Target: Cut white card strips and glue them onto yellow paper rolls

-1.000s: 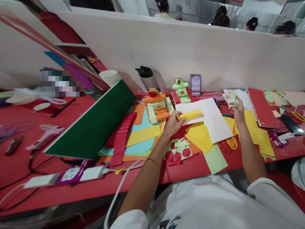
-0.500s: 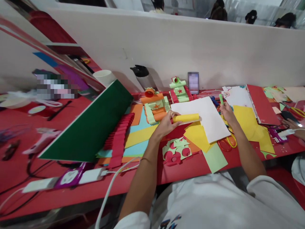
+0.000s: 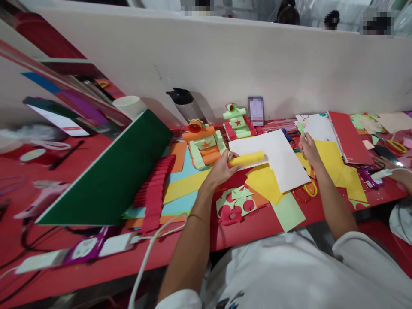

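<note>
My left hand (image 3: 222, 168) is closed on one end of a yellow paper tube (image 3: 249, 158), which lies slanting over the edge of a white sheet (image 3: 285, 161). To the right, my right hand (image 3: 309, 149) grips a slim light-green stick (image 3: 301, 128) that points upward; its exact kind does not show. Two rolled-paper models stand behind my left hand: an orange and green one (image 3: 208, 150) with a star, and a green and red one (image 3: 236, 123). Yellow paper (image 3: 265, 183) and a pale green sheet (image 3: 289, 212) lie partly under the white sheet.
A green board (image 3: 109, 180) leans at the left, beside a fringed red paper strip (image 3: 153, 199). Cut scraps (image 3: 236, 206) lie near the front edge. Yellow-handled scissors (image 3: 311, 189), a bottle (image 3: 186, 105) and a phone (image 3: 256, 110) are about. Another person's hand (image 3: 394, 169) shows at far right.
The view has shifted a little, moving most things leftward. The yellow tube's free end now angles upward more. The green stick stands more upright in my right hand.
</note>
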Tool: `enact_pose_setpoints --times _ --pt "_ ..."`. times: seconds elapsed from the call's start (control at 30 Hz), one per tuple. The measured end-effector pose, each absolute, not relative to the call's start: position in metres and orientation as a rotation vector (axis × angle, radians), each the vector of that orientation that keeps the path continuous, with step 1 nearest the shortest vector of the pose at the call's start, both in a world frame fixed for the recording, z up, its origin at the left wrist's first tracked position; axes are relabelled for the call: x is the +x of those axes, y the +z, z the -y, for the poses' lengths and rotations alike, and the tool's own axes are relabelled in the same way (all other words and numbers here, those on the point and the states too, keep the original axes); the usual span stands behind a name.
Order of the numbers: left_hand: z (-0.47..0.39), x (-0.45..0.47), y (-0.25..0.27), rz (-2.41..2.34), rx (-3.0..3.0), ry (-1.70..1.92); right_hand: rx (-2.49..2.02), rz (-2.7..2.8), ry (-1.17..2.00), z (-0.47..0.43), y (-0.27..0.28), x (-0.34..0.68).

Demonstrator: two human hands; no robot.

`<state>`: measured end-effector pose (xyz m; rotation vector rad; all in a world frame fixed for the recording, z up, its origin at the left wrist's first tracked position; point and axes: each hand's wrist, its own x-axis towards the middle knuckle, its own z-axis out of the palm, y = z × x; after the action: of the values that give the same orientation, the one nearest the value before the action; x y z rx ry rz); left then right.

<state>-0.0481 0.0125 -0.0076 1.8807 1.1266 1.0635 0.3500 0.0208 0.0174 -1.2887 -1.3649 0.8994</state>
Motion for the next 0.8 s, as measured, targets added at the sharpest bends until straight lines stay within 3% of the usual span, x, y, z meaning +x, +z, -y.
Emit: enact_pose_setpoints --times 0.23,0.37,0.57,0.8 --pt "-0.009 -0.049 -0.005 -1.113 1.904 1.014 -1.374 1.552 0.422 -0.019 0.016 0.338" --pt "-0.006 -0.049 -0.005 -1.125 1.894 1.001 -1.370 1.426 0.300 -0.011 0.027 0.330" --pt "-0.003 -0.049 -0.006 -1.141 1.940 0.980 -1.156 1.487 0.462 0.004 0.038 0.294" --pt "-0.001 -0.048 -0.007 -1.201 2.016 0.868 -0.956 1.961 0.765 0.014 0.027 0.243"
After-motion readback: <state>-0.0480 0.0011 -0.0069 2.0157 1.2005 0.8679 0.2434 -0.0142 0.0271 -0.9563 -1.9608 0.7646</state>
